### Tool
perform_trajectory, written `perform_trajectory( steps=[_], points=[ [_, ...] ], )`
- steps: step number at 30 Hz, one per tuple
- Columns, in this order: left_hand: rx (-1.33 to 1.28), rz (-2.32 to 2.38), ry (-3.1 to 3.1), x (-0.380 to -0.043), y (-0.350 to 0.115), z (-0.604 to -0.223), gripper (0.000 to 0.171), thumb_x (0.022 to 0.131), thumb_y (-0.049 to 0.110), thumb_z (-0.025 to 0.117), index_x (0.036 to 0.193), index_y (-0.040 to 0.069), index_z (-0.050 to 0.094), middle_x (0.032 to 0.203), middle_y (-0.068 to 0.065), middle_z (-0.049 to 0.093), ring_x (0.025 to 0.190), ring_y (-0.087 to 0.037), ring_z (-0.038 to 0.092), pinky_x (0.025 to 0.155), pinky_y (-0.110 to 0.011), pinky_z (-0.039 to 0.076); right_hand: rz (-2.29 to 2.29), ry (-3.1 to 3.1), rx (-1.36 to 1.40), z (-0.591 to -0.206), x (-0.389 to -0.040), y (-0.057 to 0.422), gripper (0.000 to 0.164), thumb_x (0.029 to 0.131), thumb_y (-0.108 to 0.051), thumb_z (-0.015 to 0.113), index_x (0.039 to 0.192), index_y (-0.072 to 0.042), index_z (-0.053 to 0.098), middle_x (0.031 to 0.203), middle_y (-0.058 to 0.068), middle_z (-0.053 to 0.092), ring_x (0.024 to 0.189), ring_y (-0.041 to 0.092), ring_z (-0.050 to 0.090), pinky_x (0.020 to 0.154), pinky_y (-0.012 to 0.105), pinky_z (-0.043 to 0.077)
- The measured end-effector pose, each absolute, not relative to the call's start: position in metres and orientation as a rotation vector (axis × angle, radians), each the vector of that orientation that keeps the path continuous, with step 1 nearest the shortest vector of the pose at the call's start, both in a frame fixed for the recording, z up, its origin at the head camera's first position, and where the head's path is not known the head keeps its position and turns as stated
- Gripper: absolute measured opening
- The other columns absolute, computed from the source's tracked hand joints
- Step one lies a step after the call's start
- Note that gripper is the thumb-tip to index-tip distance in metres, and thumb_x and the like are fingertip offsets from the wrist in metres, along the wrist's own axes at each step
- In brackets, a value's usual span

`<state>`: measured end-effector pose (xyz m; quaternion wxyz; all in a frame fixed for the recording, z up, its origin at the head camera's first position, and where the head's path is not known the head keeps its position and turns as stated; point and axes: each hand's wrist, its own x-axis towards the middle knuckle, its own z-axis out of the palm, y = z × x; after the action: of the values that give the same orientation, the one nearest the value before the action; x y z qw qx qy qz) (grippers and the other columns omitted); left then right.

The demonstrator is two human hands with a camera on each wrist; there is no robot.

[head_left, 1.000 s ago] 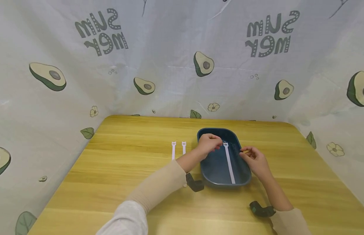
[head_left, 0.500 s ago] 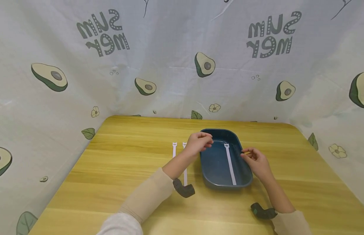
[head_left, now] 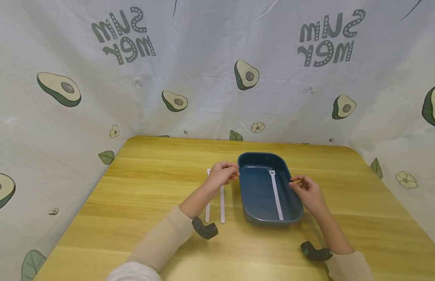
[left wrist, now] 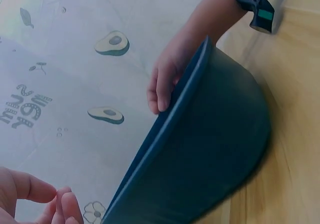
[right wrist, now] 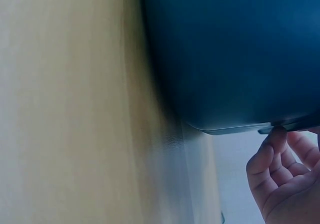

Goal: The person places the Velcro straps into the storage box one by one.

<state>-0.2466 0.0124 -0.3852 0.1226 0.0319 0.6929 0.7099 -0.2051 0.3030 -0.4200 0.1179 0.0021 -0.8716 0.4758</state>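
Note:
A dark blue plastic basin (head_left: 257,195) stands on the table. One white hook-and-loop cable tie (head_left: 276,194) with a slotted head lies lengthwise inside it. My right hand (head_left: 309,195) pinches the basin's right rim between thumb and fingers, which the right wrist view confirms. Over the table, just left of the basin, hovers my left hand (head_left: 221,175); its fingers are loosely curled and nothing shows between them. Beneath that hand and forearm lie two more white cable ties, a left one (head_left: 207,212) and a right one (head_left: 222,205), side by side and partly hidden.
The light wood table (head_left: 161,175) has rounded far corners. A pale curtain (head_left: 210,105) printed with avocados hangs behind it and along both sides. Dark wrist-worn camera pieces sit at the left (head_left: 205,229) and right (head_left: 315,251) wrists.
My left hand has moved left, out from above the basin to beside its left rim, coming over the ties on the table. The right hand has stayed on the right rim.

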Motion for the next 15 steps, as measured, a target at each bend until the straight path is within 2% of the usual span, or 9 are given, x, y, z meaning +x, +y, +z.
perform_trajectory(
  steps=[4, 15],
  points=[
    [0.094, 2.087, 2.034, -0.247, 0.001, -0.393, 0.025, 0.098, 0.012, 0.055, 0.115, -0.004, 0.063, 0.085, -0.004, 0.066, 0.08, -0.021, 0.065, 0.066, -0.025, 0.046, 1.395, -2.547, 0.005, -0.42, -0.205, 0.302, 0.026, 0.096, -0.015, 0.064, 0.111, 0.005, 0.061, 0.079, 0.003, 0.06, 0.068, 0.005, 0.055, 0.06, 0.018, 0.044],
    [-0.012, 2.061, 2.098, -0.25, -0.031, -0.405, 0.025, 0.098, 0.013, 0.053, 0.116, -0.004, 0.061, 0.095, -0.011, 0.067, 0.079, -0.017, 0.063, 0.069, -0.027, 0.046, 1.407, -2.548, -0.001, -0.42, -0.207, 0.302, 0.027, 0.097, -0.016, 0.063, 0.112, 0.006, 0.059, 0.08, 0.003, 0.058, 0.068, 0.006, 0.054, 0.059, 0.018, 0.044]
  ],
)
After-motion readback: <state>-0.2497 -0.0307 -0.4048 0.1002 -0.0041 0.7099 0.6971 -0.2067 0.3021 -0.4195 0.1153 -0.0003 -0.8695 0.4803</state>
